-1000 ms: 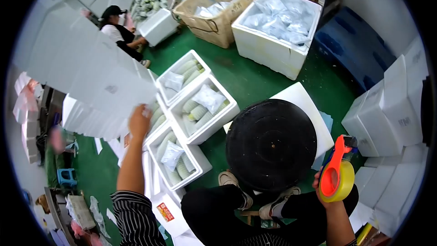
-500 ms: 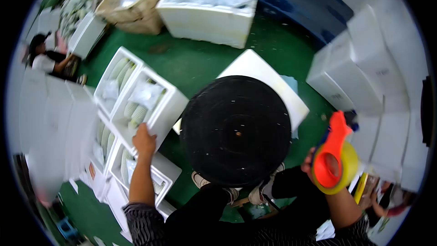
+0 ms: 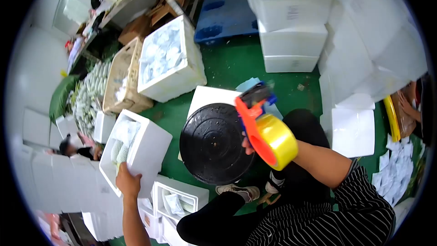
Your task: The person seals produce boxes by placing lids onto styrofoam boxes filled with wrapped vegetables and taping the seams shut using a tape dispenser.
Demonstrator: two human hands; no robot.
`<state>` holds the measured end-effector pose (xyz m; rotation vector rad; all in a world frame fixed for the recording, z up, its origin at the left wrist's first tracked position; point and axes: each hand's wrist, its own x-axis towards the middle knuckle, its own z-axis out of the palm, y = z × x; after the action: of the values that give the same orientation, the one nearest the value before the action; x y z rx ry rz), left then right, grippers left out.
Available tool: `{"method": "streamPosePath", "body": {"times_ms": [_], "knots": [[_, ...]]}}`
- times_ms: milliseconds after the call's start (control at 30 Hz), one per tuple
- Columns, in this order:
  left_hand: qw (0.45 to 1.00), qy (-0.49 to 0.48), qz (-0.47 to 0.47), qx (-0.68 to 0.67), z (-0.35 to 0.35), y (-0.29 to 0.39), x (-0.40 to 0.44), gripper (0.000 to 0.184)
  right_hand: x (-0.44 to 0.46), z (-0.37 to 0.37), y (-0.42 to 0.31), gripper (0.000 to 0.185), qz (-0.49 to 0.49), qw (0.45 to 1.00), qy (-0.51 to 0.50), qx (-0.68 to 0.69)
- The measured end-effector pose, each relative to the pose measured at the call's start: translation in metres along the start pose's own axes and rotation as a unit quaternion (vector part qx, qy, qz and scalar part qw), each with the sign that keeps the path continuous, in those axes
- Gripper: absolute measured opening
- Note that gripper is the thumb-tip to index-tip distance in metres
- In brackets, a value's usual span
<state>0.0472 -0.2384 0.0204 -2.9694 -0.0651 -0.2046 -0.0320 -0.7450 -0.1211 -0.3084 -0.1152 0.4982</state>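
My left hand (image 3: 128, 181) grips the near rim of a white foam box (image 3: 152, 148), which is tilted and raised beside the black round turntable (image 3: 214, 143). Inside that box lie pale green vegetables (image 3: 119, 151) and a clear ice pack (image 3: 127, 131). My right hand (image 3: 248, 143) is closed around an orange tape dispenser (image 3: 257, 134) with a yellow tape roll (image 3: 278, 141), held over the turntable's right edge; the tape hides most of its fingers. A second foam box (image 3: 200, 191) with vegetables and a pack stands below the first.
Behind the turntable are a large foam box of ice packs (image 3: 170, 82), a beige crate (image 3: 109, 95) and a blue pallet (image 3: 227, 11). White boxes (image 3: 293, 41) are stacked at right. A co-worker (image 3: 75, 147) sits at far left; another person's hand (image 3: 407, 105) shows at far right.
The view has swung right. My left hand has gone from a stack of lids to a filled box, now lifted and tilted. The tape dispenser has moved in over the turntable.
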Motion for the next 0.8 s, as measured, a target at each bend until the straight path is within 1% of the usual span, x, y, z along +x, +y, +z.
{"method": "streamPosePath", "body": {"times_ms": [33,67,133,167,267,300,333,367,400,433,467,500,533,567,600,633,667,700,733,800], "knots": [[0.999,0.034,-0.008,-0.027,-0.020,0.020,-0.008,0.064,0.002,-0.001,-0.008,0.043,0.020,1.000,-0.006,0.001],[0.998,0.042,-0.004,-0.048,-0.033,0.030,-0.017,0.064,-0.004,0.006,-0.008,0.039,0.017,0.999,0.025,-0.017],[0.993,0.067,-0.004,-0.098,-0.047,0.054,-0.030,0.065,-0.005,0.021,-0.016,0.035,-0.032,0.993,0.053,-0.097],[0.993,0.066,-0.004,-0.102,-0.053,0.074,-0.040,0.070,-0.009,0.025,-0.016,0.035,-0.047,0.994,0.043,-0.090],[0.987,0.128,0.016,-0.093,-0.027,0.133,-0.067,0.077,-0.015,0.024,-0.023,0.035,-0.095,0.992,0.033,-0.074],[0.988,0.095,-0.006,-0.124,-0.021,0.161,-0.080,0.081,-0.020,0.024,-0.026,0.035,-0.106,0.991,0.044,-0.070],[0.984,0.097,0.027,-0.146,-0.002,0.178,-0.089,0.081,-0.022,0.022,-0.030,0.035,-0.111,0.990,0.048,-0.070],[0.986,0.082,0.023,-0.140,0.016,0.199,-0.098,0.081,-0.024,0.017,-0.033,0.034,-0.132,0.987,0.045,-0.086],[0.986,0.026,0.017,-0.165,0.018,0.226,-0.107,0.079,-0.023,0.011,-0.033,0.034,-0.146,0.983,0.037,-0.100],[0.983,-0.036,0.003,-0.178,0.022,0.250,-0.113,0.077,-0.027,0.006,-0.036,0.033,-0.131,0.988,0.036,-0.078],[0.979,-0.116,0.023,-0.164,0.049,0.261,-0.120,0.069,-0.030,0.004,-0.038,0.033,-0.156,0.987,0.004,-0.048],[0.984,-0.036,0.140,-0.100,0.063,0.288,-0.141,0.061,-0.032,0.002,-0.038,0.034,-0.169,0.983,0.033,-0.066],[0.982,0.000,0.151,-0.110,0.059,0.295,-0.150,0.056,-0.034,-0.002,-0.038,0.035,-0.177,0.979,0.059,-0.086],[0.980,0.005,0.138,-0.143,0.060,0.295,-0.153,0.056,-0.037,-0.006,-0.040,0.037,-0.182,0.979,0.041,-0.086],[0.981,0.012,0.133,-0.138,0.063,0.294,-0.153,0.056,-0.039,-0.011,-0.041,0.039,-0.187,0.978,0.024,-0.085],[0.981,-0.002,0.135,-0.137,0.058,0.293,-0.152,0.056,-0.046,-0.017,-0.042,0.037,-0.162,0.982,0.045,-0.091],[0.982,-0.013,0.118,-0.145,0.059,0.288,-0.151,0.066,-0.046,-0.022,-0.045,0.036,-0.133,0.984,0.061,-0.100],[0.982,-0.008,0.126,-0.143,0.060,0.280,-0.153,0.068,-0.041,-0.026,-0.044,0.036,-0.151,0.971,0.066,-0.173],[0.978,0.002,0.136,-0.158,0.068,0.276,-0.156,0.065,-0.038,-0.031,-0.041,0.036,-0.170,0.952,0.067,-0.244],[0.938,0.120,0.194,-0.260,0.043,0.265,-0.161,0.059,-0.026,-0.044,-0.030,0.035,-0.193,0.947,0.174,-0.189]]}}
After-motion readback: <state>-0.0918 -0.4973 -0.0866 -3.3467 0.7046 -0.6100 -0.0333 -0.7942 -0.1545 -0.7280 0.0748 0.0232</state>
